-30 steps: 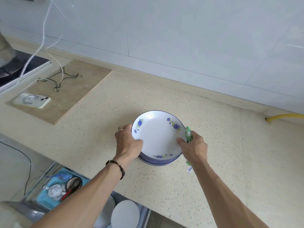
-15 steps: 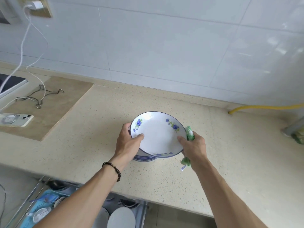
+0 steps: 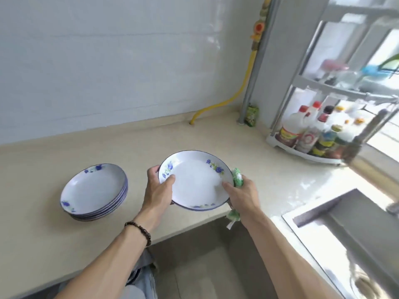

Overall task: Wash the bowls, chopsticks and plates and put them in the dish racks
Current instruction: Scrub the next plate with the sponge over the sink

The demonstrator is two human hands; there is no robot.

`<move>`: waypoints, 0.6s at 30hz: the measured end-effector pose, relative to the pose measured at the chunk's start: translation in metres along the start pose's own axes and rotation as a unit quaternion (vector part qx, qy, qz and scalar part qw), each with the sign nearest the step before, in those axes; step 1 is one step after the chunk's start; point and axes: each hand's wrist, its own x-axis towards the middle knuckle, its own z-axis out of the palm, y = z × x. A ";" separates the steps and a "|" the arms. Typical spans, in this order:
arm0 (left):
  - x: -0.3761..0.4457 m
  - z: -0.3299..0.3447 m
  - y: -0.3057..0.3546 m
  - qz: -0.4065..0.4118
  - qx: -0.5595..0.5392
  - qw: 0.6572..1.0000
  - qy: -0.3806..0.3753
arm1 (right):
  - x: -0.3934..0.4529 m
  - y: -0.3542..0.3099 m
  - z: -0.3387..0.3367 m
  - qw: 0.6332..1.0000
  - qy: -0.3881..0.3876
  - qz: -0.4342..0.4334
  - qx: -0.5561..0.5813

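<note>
Beige surface point(image 3: 129, 147) now shows the sink point(image 3: 345, 223) right of the hands; plate point(image 3: 195, 180) lifted off the stack point(image 3: 94, 193), left hand point(image 3: 158, 190) gripping its rim, right hand point(image 3: 243, 194) pinching plate plus green cloth point(image 3: 237, 176); washing comes next

A plate point(image 3: 195, 182) is held above the counter point(image 3: 138, 147) edge, between the left hand point(image 3: 158, 188) and right hand point(image 3: 241, 195). A stack point(image 3: 95, 192) lies left of it. Bottles point(image 3: 313, 130) stand far right, the sink point(image 3: 345, 229) before them.
</note>
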 end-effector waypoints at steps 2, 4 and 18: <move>-0.017 0.042 0.000 -0.009 -0.014 0.999 -0.028 | 0.000 0.020 -0.042 0.999 0.032 0.016 0.023; -0.036 0.085 -0.001 -0.022 -0.022 0.998 -0.059 | 0.000 0.040 -0.084 0.997 0.062 0.026 0.035; -0.116 0.384 -0.053 -0.159 0.154 0.959 -0.175 | 0.001 0.201 -0.334 0.946 0.104 0.238 0.192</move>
